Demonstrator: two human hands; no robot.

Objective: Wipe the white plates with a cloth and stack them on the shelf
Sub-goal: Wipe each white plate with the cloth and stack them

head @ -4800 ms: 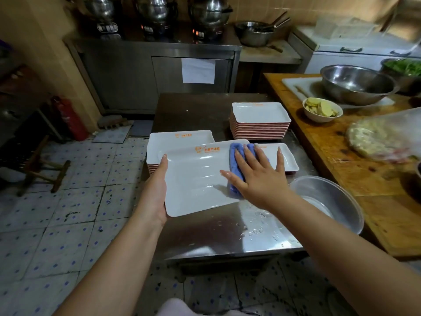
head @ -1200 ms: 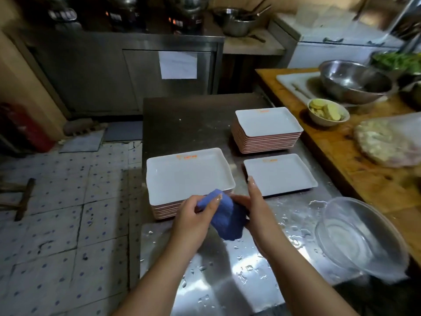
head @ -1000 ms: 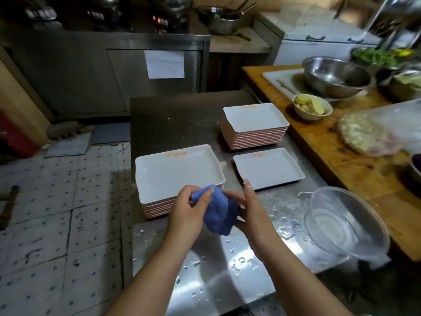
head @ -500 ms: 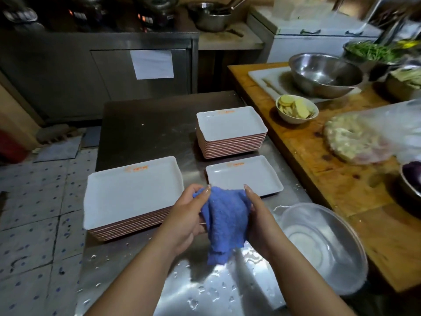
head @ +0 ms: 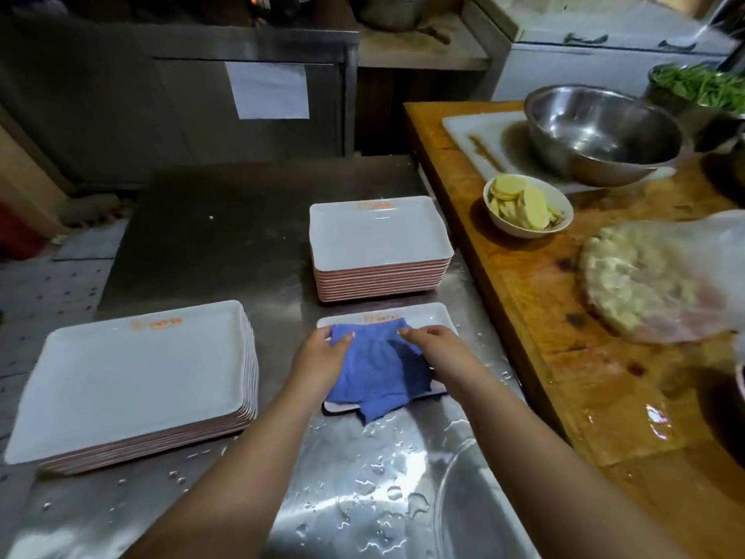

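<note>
Both hands are over a single white plate (head: 427, 316) lying flat on the wet steel table (head: 225, 219). A blue cloth (head: 377, 369) is spread across this plate, its near corner hanging past the plate's front edge onto the table. The left hand (head: 322, 363) pinches the cloth's far left corner; the right hand (head: 437, 351) pinches its far right corner, so each grip is closed on the cloth. Just beyond the hands stands a stack of small plates (head: 379, 246). To the left of the left hand sits a stack of large plates (head: 133, 381). To the right of the right hand runs a wooden counter (head: 532, 300) carrying a white bowl of slices (head: 528, 211) and a steel bowl (head: 604, 133).
</note>
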